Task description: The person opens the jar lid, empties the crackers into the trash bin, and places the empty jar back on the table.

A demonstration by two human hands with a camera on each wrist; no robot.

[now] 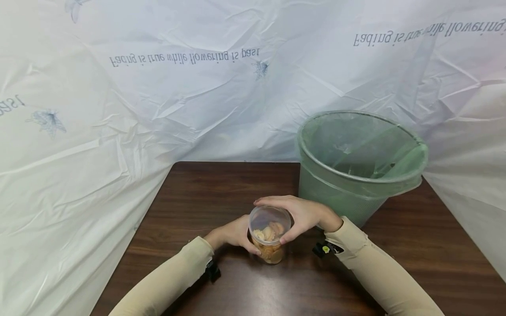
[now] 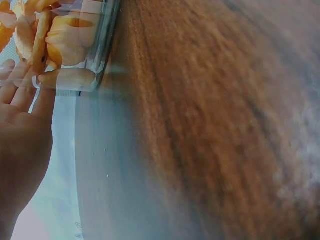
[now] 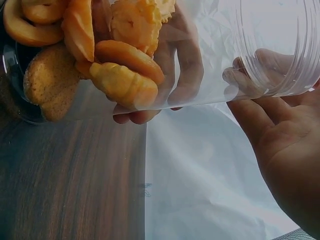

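The jar is clear, glossy plastic. The table is dark wood grain with a smooth sheen. The bin looks like fine mesh, lined with a thin, translucent green plastic bag. The backdrop is creased white sheeting.

Soft even light, blurred wrist views

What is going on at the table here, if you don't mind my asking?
A person is handling a clear plastic jar partly filled with biscuits on a dark wooden table. The left hand holds the jar's side near the bottom, and the right hand curls round its rim from above. The jar's base rests on the table. A green bin lined with a bag stands just behind the right hand. A white printed sheet hangs behind the table.
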